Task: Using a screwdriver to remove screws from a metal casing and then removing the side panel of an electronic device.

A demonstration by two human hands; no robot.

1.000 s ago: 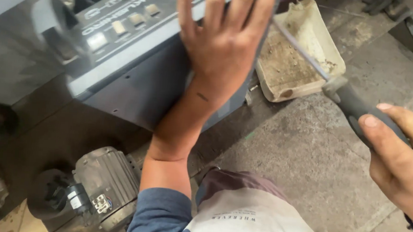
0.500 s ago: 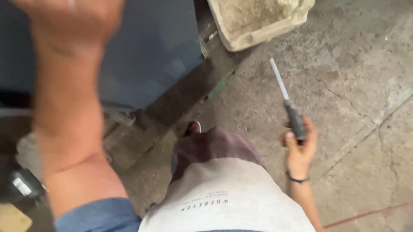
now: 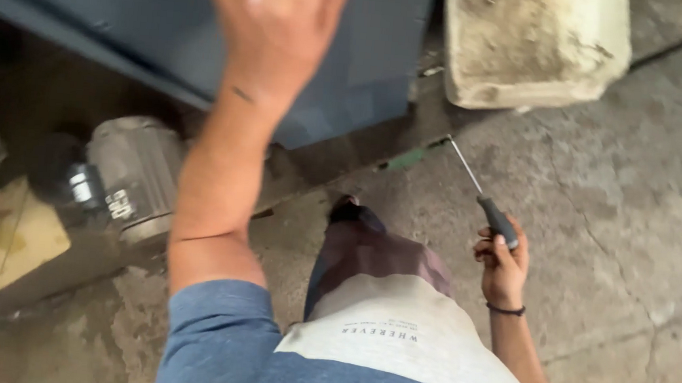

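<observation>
The right hand grips a slim steel screwdriver by its dark handle, while the blurred left hand spreads open against the smooth blue machine.

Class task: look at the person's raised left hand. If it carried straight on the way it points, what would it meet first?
Probably the dark blue machine housing: the left hand reaches up toward it, fingers cut off at the frame edge. Depth is unclear, so contact cannot be judged.
</observation>
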